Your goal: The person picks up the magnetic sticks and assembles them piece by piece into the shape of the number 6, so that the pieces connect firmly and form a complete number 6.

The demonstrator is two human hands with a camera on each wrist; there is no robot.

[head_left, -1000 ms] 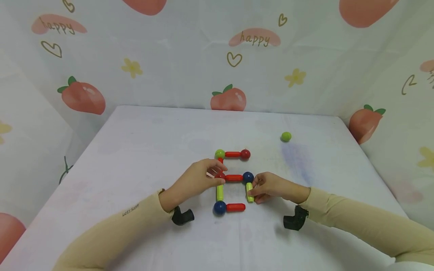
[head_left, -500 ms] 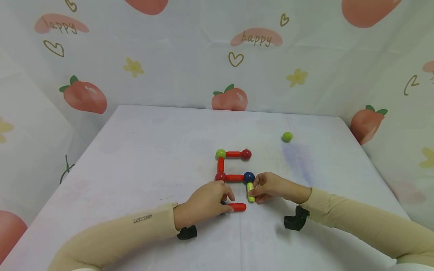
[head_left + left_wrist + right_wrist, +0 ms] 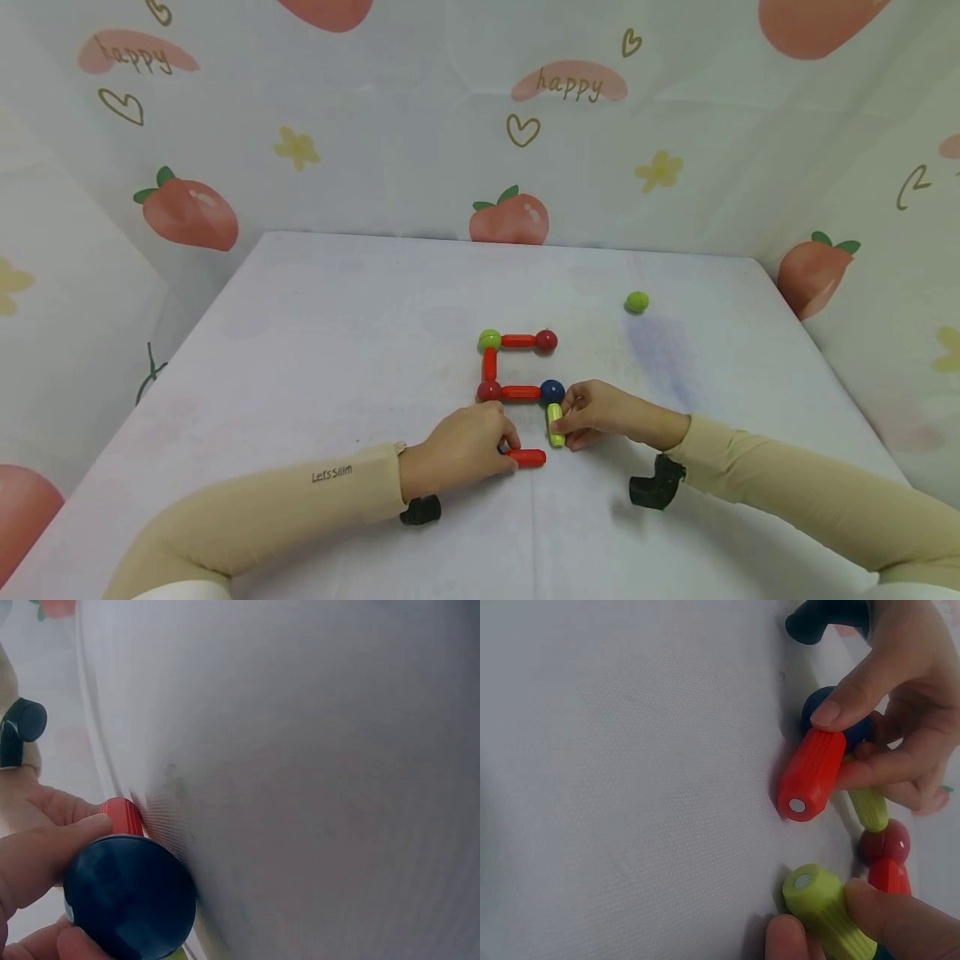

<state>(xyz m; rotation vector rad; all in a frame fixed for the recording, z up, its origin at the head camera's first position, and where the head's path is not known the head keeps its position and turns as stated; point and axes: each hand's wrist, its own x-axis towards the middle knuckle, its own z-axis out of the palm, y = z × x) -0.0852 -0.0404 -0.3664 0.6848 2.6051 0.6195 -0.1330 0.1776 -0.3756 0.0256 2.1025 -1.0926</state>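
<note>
In the head view my left hand [image 3: 461, 446] covers most of a blue ball, seen large in the left wrist view as a dark blue ball [image 3: 139, 900]. Its thumb and a finger pinch the red magnetic rod [image 3: 529, 457] joined to that ball. With thumb and finger my right hand [image 3: 603, 415] holds the yellow-green magnetic rod [image 3: 555, 425], whose far end meets another blue ball [image 3: 552, 391]. The two rods' free ends stand apart in the right wrist view, each with a silver magnet tip. A second yellow-green rod [image 3: 869, 808] lies behind the left hand's fingers.
Beyond the hands, a red ball [image 3: 490, 390], red rods [image 3: 519, 341], a green ball [image 3: 490, 338] and a farther red ball [image 3: 546, 341] form connected sides. A loose green ball [image 3: 637, 302] lies at the back right of the white table [image 3: 337, 333].
My left hand has moved from the middle red ball toward the near blue ball and red rod, and now pinches that rod. My right hand has stayed on the yellow-green rod.
</note>
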